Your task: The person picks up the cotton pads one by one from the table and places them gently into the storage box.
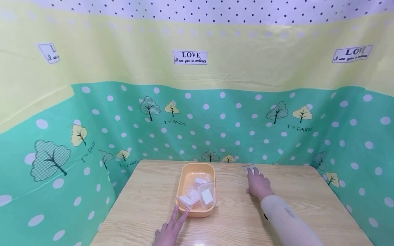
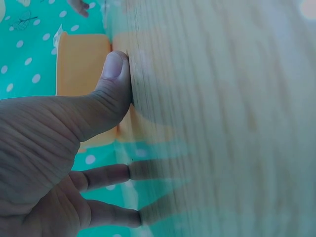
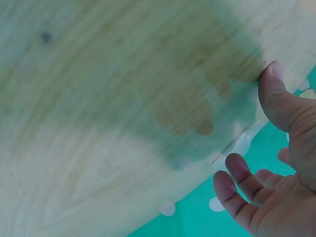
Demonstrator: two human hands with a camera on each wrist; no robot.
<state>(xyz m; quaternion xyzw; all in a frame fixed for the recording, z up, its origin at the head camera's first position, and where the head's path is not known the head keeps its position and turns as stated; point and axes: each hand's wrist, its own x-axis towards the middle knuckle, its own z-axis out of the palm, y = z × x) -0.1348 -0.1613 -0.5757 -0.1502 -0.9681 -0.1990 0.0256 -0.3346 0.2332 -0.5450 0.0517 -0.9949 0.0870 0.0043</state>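
An orange plastic basin [image 1: 199, 214] stands on the wooden table with several clear zip bags [image 1: 207, 196] in it, white pieces inside them. At the basin's near left corner is my left hand [image 1: 167, 233], two fingers stretched to the rim. The left wrist view shows its thumb [image 2: 112, 74] and fingertips against the tabletop, holding nothing. My right hand [image 1: 259, 184] reaches to the back right, its fingers at another small clear zip bag [image 1: 248, 166] with something white. In the right wrist view the thumb and fingers stand apart beside this bag [image 3: 242, 143].
The wooden table [image 1: 147, 198] extends on both sides of the basin. A green and yellow printed curtain [image 1: 215, 123] hangs behind the table and along its left and right sides.
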